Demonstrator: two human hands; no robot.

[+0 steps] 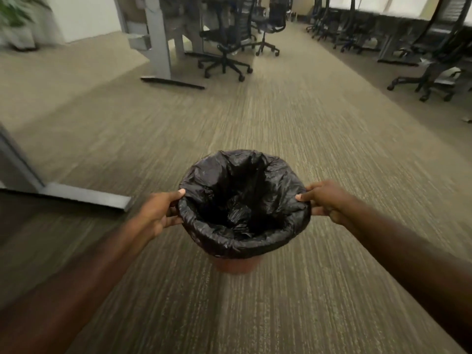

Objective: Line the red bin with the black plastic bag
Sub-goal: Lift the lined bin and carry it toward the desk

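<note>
The red bin [236,264] sits in the lower middle of the view above the striped beige carpet [306,149], held between both hands, with only a short band of its red wall showing below the liner. The black plastic bag [242,208] is inside it, its mouth folded outward over the whole rim and its crumpled body sagging down into the bin (whether the bin rests on the carpet or is lifted off it cannot be told). The left hand [159,212] grips the rim's left side, thumb on top of the folded plastic and fingers [176,221] curled beneath the edge. The right hand [323,200] clasps the opposite side the same way, thumb over the fold and fingers tucked under. Farther back stand black office chairs [224,42] and grey desk legs [158,39], with a potted plant [15,19] in the upper left corner, all blurred.
</note>
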